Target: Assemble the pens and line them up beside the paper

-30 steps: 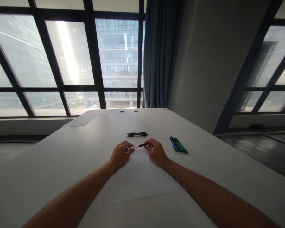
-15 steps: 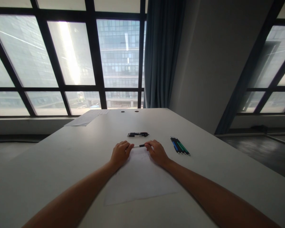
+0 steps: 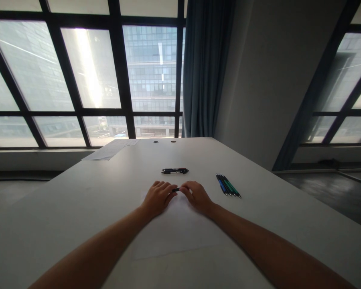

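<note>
My left hand (image 3: 158,197) and right hand (image 3: 196,195) meet over the sheet of paper (image 3: 176,230), fingertips pinching a pen (image 3: 176,190) between them, only a short dark bit showing. Beyond them lie black pens (image 3: 175,171); off to my right, blue and green pens (image 3: 228,185) on the table (image 3: 78,208).

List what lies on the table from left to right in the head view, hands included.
Sheets of paper at the far left → left hand → pen held between both hands → right hand → group of blue and green pens. The dark pens beyond the hands are left out, as they overlap them sideways.
</note>
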### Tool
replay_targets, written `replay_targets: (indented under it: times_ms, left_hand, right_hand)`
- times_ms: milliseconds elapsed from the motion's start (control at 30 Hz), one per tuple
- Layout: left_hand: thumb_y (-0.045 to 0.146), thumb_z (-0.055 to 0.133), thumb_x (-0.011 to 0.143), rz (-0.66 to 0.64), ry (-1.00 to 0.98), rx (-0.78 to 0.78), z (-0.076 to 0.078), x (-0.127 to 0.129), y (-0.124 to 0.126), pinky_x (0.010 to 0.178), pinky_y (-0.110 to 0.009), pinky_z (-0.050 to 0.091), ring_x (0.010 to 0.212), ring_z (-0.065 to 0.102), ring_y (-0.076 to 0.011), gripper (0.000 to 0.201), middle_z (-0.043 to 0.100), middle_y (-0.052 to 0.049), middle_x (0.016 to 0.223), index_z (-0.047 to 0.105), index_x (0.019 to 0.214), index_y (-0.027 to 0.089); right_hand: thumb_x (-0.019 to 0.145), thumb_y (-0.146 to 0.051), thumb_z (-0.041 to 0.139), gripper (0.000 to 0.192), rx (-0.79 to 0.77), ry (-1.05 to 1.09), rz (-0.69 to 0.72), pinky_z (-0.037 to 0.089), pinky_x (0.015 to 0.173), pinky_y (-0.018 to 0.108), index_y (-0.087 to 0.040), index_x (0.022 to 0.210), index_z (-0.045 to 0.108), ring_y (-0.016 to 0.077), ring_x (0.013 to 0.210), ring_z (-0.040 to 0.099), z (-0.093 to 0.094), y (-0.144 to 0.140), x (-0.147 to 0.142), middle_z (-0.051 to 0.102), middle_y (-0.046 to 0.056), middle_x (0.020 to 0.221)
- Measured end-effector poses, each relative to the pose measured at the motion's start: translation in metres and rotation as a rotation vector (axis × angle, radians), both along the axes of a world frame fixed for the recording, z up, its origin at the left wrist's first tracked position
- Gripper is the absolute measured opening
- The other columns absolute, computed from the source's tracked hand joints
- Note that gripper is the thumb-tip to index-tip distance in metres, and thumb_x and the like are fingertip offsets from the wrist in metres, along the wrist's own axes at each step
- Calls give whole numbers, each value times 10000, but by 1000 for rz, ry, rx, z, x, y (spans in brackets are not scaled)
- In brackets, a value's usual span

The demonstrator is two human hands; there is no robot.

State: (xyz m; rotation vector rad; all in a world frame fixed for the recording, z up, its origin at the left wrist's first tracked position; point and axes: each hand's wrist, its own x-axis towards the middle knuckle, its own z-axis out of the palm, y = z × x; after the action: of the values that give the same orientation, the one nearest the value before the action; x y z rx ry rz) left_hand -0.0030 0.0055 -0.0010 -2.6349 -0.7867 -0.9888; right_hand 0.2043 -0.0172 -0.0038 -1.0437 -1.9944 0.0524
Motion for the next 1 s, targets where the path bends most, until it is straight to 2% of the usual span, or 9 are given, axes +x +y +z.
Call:
replay_targets:
  times_ms: [100,167,267,433,600,767,1000]
  left_hand:
    - [338,431,998,16,-20,-46,-3,0,1,728,-310,479,806,638,-183,259,689,-51,905,611,1113,192]
    - [335,431,997,36,-24,-67,-5,-1,2,715,-293,491,794,644,-177,255,685,-45,903,609,1120,201]
    - [350,422,998,63,-4,-82,-5,-1,1,714,-281,505,780,652,-172,276,684,-41,896,613,1148,218]
    - [319,354,1018,85,27,-109,-2,0,-2,749,-298,518,817,657,-178,343,690,-62,959,556,1279,228]
    - [374,381,1010,91,68,-134,0,1,-5,754,-288,507,849,657,-183,321,690,-56,963,586,1208,225]
    - [408,361,1013,147,96,-178,0,2,-7,682,-261,485,805,671,-174,326,702,-33,960,612,1137,241]
    - [398,365,1013,174,160,-216,1,1,-8,672,-265,479,806,680,-185,311,707,-31,995,600,1158,255]
  right_hand:
    - [970,-506,482,350,65,27,19,418,740,306,-185,977,622,178,748,581,0,-2,-1,652,46,823]
    - [969,-473,496,310,70,29,25,420,756,314,-187,1007,611,180,757,580,-1,-2,-1,649,47,833]
    - [989,-471,443,333,51,-9,34,412,750,315,-190,947,617,180,751,573,0,-2,0,643,47,814]
    - [1015,-543,285,536,-2,-42,-11,387,693,302,-189,764,600,175,692,551,3,-4,-1,624,46,725]
    - [1018,-578,177,651,-55,-54,-32,367,678,287,-194,663,564,160,640,536,5,-5,-1,596,31,648]
    - [1020,-574,186,646,-43,-95,-14,364,682,289,-194,684,586,166,644,541,2,-2,0,610,36,659]
    - [1029,-504,296,569,-26,-100,17,397,731,311,-189,696,632,175,679,579,-1,1,1,657,46,685]
